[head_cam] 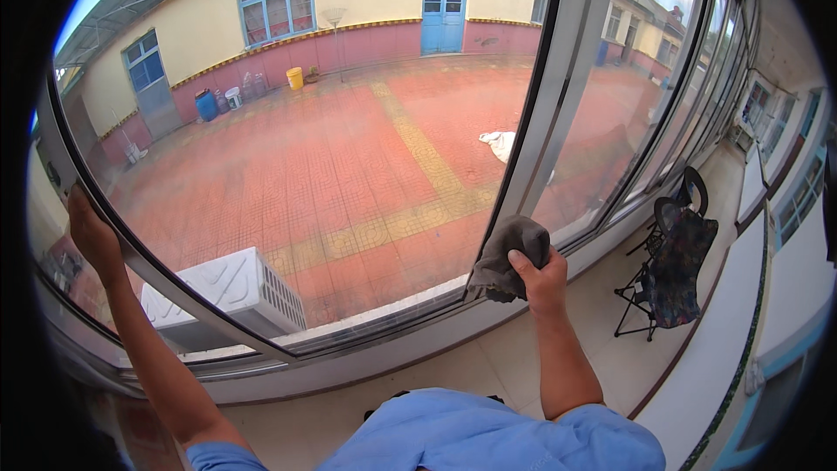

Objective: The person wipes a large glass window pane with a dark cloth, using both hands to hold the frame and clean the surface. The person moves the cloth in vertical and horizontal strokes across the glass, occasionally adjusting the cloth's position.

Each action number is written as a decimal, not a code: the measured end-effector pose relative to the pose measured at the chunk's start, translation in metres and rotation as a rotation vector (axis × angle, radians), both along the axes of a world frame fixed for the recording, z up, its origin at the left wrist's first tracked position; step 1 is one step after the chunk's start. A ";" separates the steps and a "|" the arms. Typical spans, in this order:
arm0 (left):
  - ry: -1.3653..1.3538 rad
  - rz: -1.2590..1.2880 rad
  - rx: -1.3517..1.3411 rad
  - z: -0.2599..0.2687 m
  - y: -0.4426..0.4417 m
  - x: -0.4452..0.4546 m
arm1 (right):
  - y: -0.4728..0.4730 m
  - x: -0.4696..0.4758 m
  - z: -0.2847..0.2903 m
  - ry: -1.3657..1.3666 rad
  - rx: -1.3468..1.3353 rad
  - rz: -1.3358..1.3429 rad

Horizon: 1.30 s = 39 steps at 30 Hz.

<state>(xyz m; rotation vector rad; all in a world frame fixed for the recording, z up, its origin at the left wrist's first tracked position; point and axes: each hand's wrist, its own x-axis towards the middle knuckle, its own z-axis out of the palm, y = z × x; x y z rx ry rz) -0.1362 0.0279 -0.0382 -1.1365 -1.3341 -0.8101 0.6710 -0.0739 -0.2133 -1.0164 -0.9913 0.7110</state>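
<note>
My right hand grips a bunched dark grey cloth, thumb on top. The cloth lies against the lower end of the upright metal window post, close to the bottom track. At far left, my left hand is at the upright frame of a sliding window sash, its fingers partly hidden along the frame's edge. Between my hands is a wide window section facing a courtyard. Whether glass fills all of it is hard to tell.
A folding chair draped with dark patterned fabric stands to the right on the pale tiled floor. Outside, a white air-conditioner unit sits just below the window. White cloth lies on the red paving; buckets line the far wall.
</note>
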 end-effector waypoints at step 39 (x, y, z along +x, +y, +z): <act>-0.054 0.070 0.004 0.008 -0.001 0.025 | 0.135 -0.015 0.420 -1.039 0.825 -1.104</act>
